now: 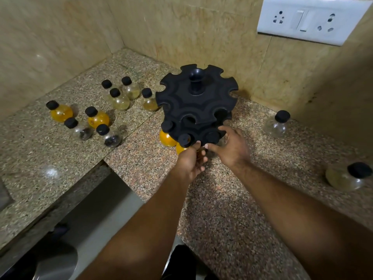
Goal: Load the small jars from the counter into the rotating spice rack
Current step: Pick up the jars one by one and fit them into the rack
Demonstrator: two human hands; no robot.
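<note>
The black two-tier spice rack stands near the counter's back corner. Its lower tier holds two orange-filled jars at the front left and a third black-capped jar at the front. My right hand is wrapped around that third jar, forefinger on the rack's rim and thumb under the cap. My left hand is right beside it, thumb touching the lower tier and fingers curled; what they hold is hidden. Several loose jars stand on the counter to the left.
A clear jar stands to the right of the rack. Another jar is at the far right edge. A white socket panel is on the wall. The counter's front edge steps down at the lower left.
</note>
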